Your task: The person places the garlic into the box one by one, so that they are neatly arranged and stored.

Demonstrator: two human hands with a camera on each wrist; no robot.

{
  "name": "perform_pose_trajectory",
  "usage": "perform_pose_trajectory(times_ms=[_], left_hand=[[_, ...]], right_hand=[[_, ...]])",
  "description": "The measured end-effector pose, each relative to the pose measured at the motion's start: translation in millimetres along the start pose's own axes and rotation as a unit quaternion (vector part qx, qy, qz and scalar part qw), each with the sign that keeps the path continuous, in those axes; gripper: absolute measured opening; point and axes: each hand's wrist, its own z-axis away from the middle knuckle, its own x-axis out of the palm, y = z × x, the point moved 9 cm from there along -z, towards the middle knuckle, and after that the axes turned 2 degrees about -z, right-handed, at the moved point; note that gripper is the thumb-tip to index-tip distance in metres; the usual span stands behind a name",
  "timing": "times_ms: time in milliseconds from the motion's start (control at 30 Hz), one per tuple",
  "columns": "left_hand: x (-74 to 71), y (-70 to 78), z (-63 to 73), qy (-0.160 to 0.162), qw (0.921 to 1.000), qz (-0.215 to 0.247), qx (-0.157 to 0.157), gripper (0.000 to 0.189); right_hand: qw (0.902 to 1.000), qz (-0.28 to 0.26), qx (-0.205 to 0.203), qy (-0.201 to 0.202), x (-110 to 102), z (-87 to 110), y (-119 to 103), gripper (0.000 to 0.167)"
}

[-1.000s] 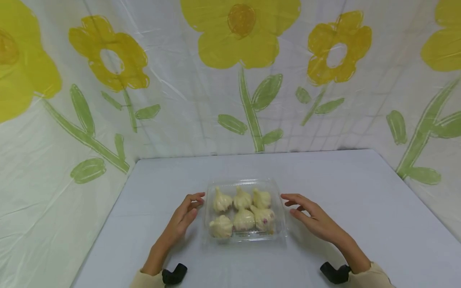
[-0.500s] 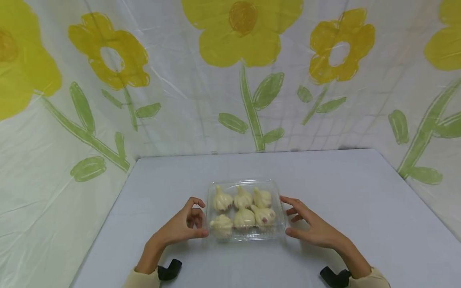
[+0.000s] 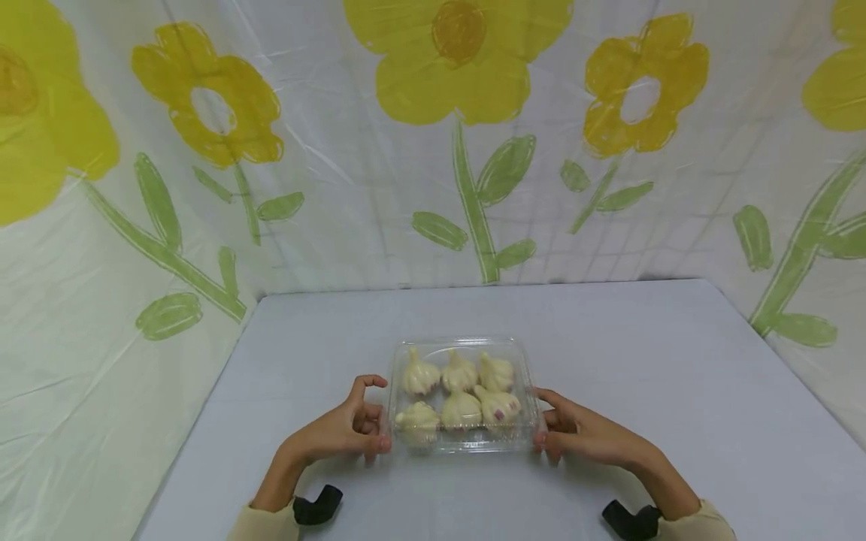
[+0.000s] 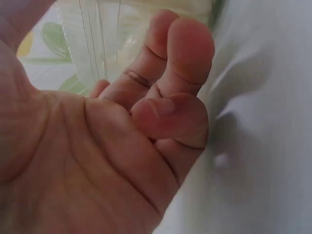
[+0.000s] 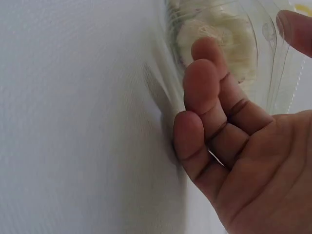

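A clear plastic clamshell box (image 3: 467,443) lies on the white table, with several garlic bulbs (image 3: 462,411) inside. My left hand (image 3: 338,428) is at its left side, thumb by the near corner and curled fingers along the edge. On the opposite side my right hand (image 3: 588,432) holds the right edge between thumb and fingers. In the left wrist view, the box rim (image 4: 97,39) shows between the thumb and bent fingers (image 4: 192,48). The right wrist view shows a garlic bulb (image 5: 219,44) through the plastic, just behind the fingertips (image 5: 202,83).
White cloth covers the table (image 3: 325,330). A white curtain (image 3: 338,188) printed with yellow flowers hangs behind and at both sides. Black angled pieces (image 3: 318,505) sit at both wrists by the beige sleeves (image 3: 697,521).
Both hands have come in to the sides of the box, and their thumbs have moved to its near corners. The right fingers have closed on its edge. The box stays in place.
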Motion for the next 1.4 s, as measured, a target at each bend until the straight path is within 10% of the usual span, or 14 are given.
perform_pose_trajectory(times_ms=[233, 433, 933, 1400], left_hand=[[7.2, -4.1, -0.2, -0.024, 0.9992, 0.024, -0.023, 0.063], [16.7, 1.2, -2.1, -0.072, 0.9949, 0.061, 0.036, 0.026], [20.3, -10.6, -5.9, -0.093, 0.9794, 0.179, 0.017, 0.028], [26.6, -9.6, -8.9, -0.098, 0.9741, 0.202, -0.026, 0.009]], right_hand=[[0.9974, -0.06, -0.028, -0.03, 5.1, -0.5, -4.3, 0.079], [0.9922, -0.118, -0.028, -0.029, 4.8, -0.9, -4.0, 0.071], [0.9706, -0.236, -0.008, -0.046, 11.6, -6.2, 1.5, 0.009], [0.9641, -0.261, 0.021, -0.042, 11.6, -5.6, 5.0, 0.008]])
